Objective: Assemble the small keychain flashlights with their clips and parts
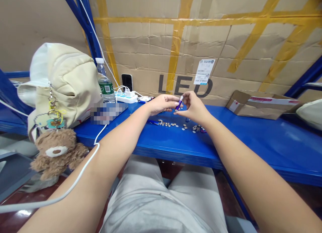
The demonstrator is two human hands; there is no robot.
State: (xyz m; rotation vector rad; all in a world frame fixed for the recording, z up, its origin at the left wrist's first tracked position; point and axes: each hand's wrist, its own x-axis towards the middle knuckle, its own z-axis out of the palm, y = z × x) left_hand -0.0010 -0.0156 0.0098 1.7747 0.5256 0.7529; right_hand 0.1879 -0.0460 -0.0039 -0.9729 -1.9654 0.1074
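Observation:
Both my hands meet above the blue shelf (pixel 251 142) and pinch a small purple cylinder with a silver tip (pixel 179 103). My left hand (pixel 162 103) grips its lower end, fingers closed. My right hand (pixel 192 107) closes on its upper end. Below them lie several small silver button cells (pixel 167 124) scattered on the shelf, a blue pen-like tube (pixel 152 122) and a small metal cluster with purple parts (pixel 197 128).
A beige backpack (pixel 62 82) with a teddy bear charm (pixel 56 150) stands at the left, next to a water bottle (pixel 105 82), a white power strip (pixel 127 98) and a white cable (pixel 83 169). A cardboard wall (pixel 201 41) closes the back; a flat carton (pixel 261 105) lies right.

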